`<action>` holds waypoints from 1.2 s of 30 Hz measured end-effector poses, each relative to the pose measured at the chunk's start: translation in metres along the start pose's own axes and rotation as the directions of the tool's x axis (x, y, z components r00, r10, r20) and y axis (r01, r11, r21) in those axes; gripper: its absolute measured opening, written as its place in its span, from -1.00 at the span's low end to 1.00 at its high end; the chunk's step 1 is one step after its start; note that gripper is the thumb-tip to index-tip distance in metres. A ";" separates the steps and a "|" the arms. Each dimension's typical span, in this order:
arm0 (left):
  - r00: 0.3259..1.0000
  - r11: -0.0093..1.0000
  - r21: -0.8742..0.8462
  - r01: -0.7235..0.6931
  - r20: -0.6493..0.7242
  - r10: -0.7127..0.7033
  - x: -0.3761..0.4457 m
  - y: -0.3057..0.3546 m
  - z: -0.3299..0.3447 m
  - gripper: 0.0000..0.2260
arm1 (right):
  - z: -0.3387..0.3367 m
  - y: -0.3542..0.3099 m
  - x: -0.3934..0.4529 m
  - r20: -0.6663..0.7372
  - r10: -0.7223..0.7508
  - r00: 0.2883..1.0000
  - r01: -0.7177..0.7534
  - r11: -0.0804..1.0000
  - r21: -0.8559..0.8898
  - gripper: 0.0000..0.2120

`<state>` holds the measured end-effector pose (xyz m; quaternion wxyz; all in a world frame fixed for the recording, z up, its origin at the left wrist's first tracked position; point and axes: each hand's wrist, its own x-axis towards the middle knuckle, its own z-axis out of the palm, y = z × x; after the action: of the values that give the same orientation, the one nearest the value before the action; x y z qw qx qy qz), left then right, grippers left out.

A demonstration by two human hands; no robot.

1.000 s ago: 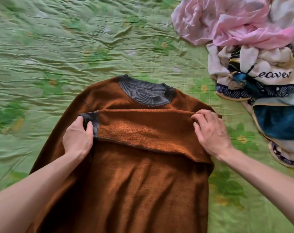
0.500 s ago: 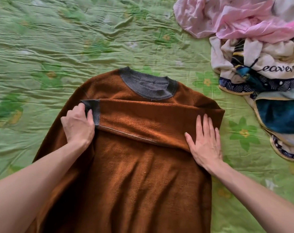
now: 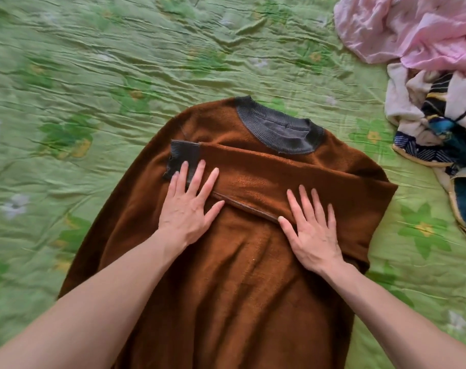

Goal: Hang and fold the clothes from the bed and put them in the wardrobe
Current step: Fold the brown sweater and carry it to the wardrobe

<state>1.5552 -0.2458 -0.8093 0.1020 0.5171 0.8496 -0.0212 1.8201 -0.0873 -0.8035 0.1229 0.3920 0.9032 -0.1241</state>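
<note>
A brown sweater [image 3: 234, 283] with a dark grey ribbed collar [image 3: 279, 131] lies flat on the bed, collar pointing away from me. Its right sleeve [image 3: 279, 179] is folded across the chest, and the grey cuff [image 3: 184, 155] ends near the left shoulder. My left hand [image 3: 189, 206] lies flat with spread fingers on the cuff end of that sleeve. My right hand [image 3: 311, 230] presses flat on the sleeve's lower edge further right. The sweater's left sleeve runs down the left side, partly hidden under my left forearm.
A green flowered bedsheet [image 3: 120, 75], heavily wrinkled, covers the bed. A pile of clothes sits at the right: a pink garment [image 3: 418, 30] on top, a cream and navy patterned one [image 3: 434, 121] below it, reaching the frame's right edge.
My left hand let go of the cuff and now lies flat on it. My right hand slid left along the folded sleeve. The view shifted, so the sweater sits further right.
</note>
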 end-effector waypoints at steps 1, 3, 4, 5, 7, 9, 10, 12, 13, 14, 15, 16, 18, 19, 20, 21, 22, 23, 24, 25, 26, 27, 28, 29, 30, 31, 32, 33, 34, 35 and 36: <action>1.000 1.000 -0.001 0.005 0.014 -0.005 0.000 0.000 0.000 -0.31 | 0.000 0.000 0.000 0.015 0.001 1.000 -0.001 1.000 -0.002 -0.34; 0.999 1.000 -0.006 0.017 0.031 -0.017 0.001 0.002 0.003 -0.30 | 0.000 0.001 0.003 0.035 0.004 0.999 -0.003 1.000 -0.022 -0.33; 0.999 1.000 -0.005 0.023 0.037 -0.023 0.002 0.003 0.004 -0.30 | -0.001 0.001 0.005 0.058 0.005 0.998 -0.003 1.000 -0.023 -0.33; 0.999 1.000 -0.001 0.027 0.045 -0.027 0.002 0.003 0.004 -0.30 | -0.003 0.000 0.007 0.090 0.004 0.996 -0.003 1.000 -0.018 -0.32; 0.998 0.999 0.005 0.032 0.056 -0.033 0.004 0.000 0.005 -0.30 | -0.006 -0.001 0.011 0.155 -0.007 0.988 0.008 1.000 -0.004 -0.32; 0.998 0.999 -0.013 0.033 0.045 -0.032 0.004 0.000 0.007 -0.30 | -0.011 0.000 0.014 0.227 -0.002 0.974 0.003 1.000 -0.004 -0.33; 0.999 0.999 -0.026 0.029 0.036 -0.028 0.004 0.001 0.007 -0.30 | -0.014 0.001 0.016 0.261 0.006 0.965 -0.004 1.000 -0.008 -0.33; 1.000 0.999 -0.045 0.018 0.024 -0.016 0.004 0.001 0.008 -0.30 | -0.020 0.000 0.018 0.299 0.027 0.954 -0.025 1.000 -0.011 -0.33; 1.000 0.999 -0.051 0.012 0.022 -0.011 0.004 0.001 0.008 -0.30 | -0.022 -0.002 0.019 0.313 0.036 0.949 -0.033 0.999 -0.016 -0.33; 1.000 0.998 -0.058 0.009 0.023 -0.008 0.004 0.001 0.008 -0.30 | -0.024 -0.003 0.019 0.332 0.045 0.942 -0.040 0.999 -0.021 -0.31; 1.000 0.998 -0.066 0.006 0.027 -0.004 0.004 0.001 0.007 -0.31 | -0.026 -0.005 0.020 0.346 0.055 0.937 -0.048 0.998 -0.028 -0.28; 0.999 0.997 -0.071 0.001 0.035 0.002 0.004 0.001 0.005 -0.31 | -0.028 -0.007 0.020 0.351 0.069 0.934 -0.060 0.997 -0.039 -0.25; 0.998 0.996 -0.089 -0.017 0.055 0.022 0.006 0.000 0.003 -0.31 | -0.030 -0.011 0.022 0.351 0.107 0.930 -0.089 0.994 -0.069 -0.26; 0.997 0.994 -0.108 -0.034 0.068 0.042 0.006 -0.002 0.001 -0.31 | -0.031 -0.013 0.023 0.354 0.132 0.926 -0.106 0.990 -0.090 -0.28; 0.994 0.991 -0.123 -0.061 0.087 0.072 0.006 -0.006 -0.003 -0.31 | -0.034 -0.017 0.024 0.357 0.151 0.922 -0.121 0.987 -0.105 -0.30; 0.987 0.986 -0.138 -0.099 0.110 0.114 0.006 -0.011 -0.007 -0.32 | -0.035 -0.021 0.024 0.353 0.168 0.920 -0.134 0.984 -0.118 -0.30; 0.979 0.979 -0.153 -0.138 0.125 0.158 0.005 -0.016 -0.011 -0.33 | -0.035 -0.024 0.024 0.344 0.184 0.921 -0.143 0.980 -0.139 -0.30; 0.971 0.969 -0.165 -0.181 0.127 0.203 0.004 -0.024 -0.016 -0.35 | -0.034 -0.026 0.023 0.336 0.200 0.920 -0.155 0.975 -0.157 -0.31; 0.963 0.957 -0.174 -0.232 0.096 0.251 0.003 -0.032 -0.020 -0.38 | -0.033 -0.028 0.021 0.330 0.221 0.918 -0.175 0.971 -0.163 -0.31; 0.956 0.944 -0.171 -0.282 0.034 0.292 0.003 -0.042 -0.024 -0.42 | -0.035 -0.033 0.019 0.319 0.241 0.917 -0.198 0.967 -0.162 -0.31; 0.949 0.937 -0.152 -0.315 -0.043 0.312 0.002 -0.055 -0.026 -0.46 | -0.036 -0.038 0.018 0.289 0.256 0.923 -0.215 0.963 -0.166 -0.32; 0.945 0.938 -0.134 -0.320 -0.118 0.305 -0.001 -0.070 -0.023 -0.48 | -0.035 -0.045 0.017 0.233 0.258 0.938 -0.221 0.960 -0.174 -0.33; 0.941 0.942 -0.123 -0.313 -0.176 0.290 -0.003 -0.086 -0.019 -0.49 | -0.034 -0.054 0.016 0.153 0.247 0.957 -0.218 0.958 -0.185 -0.35; 0.936 0.944 -0.116 -0.309 -0.214 0.280 -0.006 -0.101 -0.012 -0.49 | -0.033 -0.065 0.013 0.062 0.226 0.972 -0.212 0.961 -0.179 -0.35; 0.933 0.944 -0.122 -0.305 -0.237 0.271 -0.008 -0.114 -0.006 -0.48 | -0.031 -0.079 0.010 -0.011 0.204 0.979 -0.203 0.968 -0.149 -0.34; 0.935 0.945 -0.144 -0.292 -0.251 0.250 -0.011 -0.123 0.000 -0.46 | -0.029 -0.094 0.007 -0.051 0.185 0.981 -0.189 0.977 -0.099 -0.35; 0.944 0.952 -0.178 -0.250 -0.262 0.199 -0.016 -0.128 0.002 -0.45 | -0.024 -0.110 0.006 -0.077 0.161 0.984 -0.166 0.985 -0.056 -0.39; 0.956 0.960 -0.220 -0.172 -0.272 0.109 -0.022 -0.129 0.002 -0.43 | -0.020 -0.126 0.006 -0.095 0.125 0.988 -0.129 0.991 -0.042 -0.43; 0.962 0.962 -0.266 -0.066 -0.271 -0.009 -0.025 -0.126 -0.002 -0.41 | -0.018 -0.140 0.011 -0.114 0.077 0.990 -0.083 0.995 -0.054 -0.45; 0.962 0.949 -0.310 0.061 -0.236 -0.139 -0.026 -0.123 -0.007 -0.39 | -0.020 -0.155 0.017 -0.129 0.033 0.991 -0.040 0.998 -0.053 -0.46; 0.955 0.924 -0.336 0.182 -0.163 -0.248 -0.026 -0.120 -0.014 -0.37 | -0.021 -0.170 0.023 -0.130 -0.005 0.992 0.000 0.999 -0.041 -0.47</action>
<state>1.4587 -0.3221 -0.7986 0.0942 0.3966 0.8995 0.1573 1.6769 -0.1770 -0.7689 0.0719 0.3955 0.9122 -0.0800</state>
